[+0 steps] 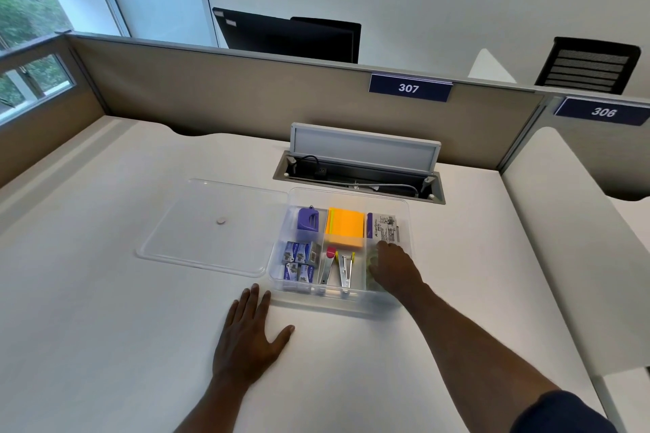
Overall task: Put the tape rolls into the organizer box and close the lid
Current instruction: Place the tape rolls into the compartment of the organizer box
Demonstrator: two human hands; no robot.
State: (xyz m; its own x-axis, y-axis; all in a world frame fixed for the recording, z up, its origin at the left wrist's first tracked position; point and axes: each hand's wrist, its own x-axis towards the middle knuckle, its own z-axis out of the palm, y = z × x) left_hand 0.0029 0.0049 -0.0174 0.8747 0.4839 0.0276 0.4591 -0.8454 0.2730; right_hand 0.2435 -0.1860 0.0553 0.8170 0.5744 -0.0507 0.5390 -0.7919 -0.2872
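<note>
- We see the clear organizer box (404,207) standing open on the white desk (105,292); its lid (183,221) lies flat just to the left, touching the box's edge.
- Right hand (394,267) reaches into the near right compartment, covering a greenish tape roll (372,262). Fingers curl down over it; we cannot tell whether they grip it.
- Left hand (249,334) rests flat on the desk, fingers spread, fingertips just beside the box's near left corner.
- Other compartments: purple sharpener (308,219), orange sticky notes (344,227), staple boxes (299,260), staple removers (337,267), a printed packet (385,227).
- Behind the box: an open cable hatch (358,165) and a partition with sign 307 (409,87).
</note>
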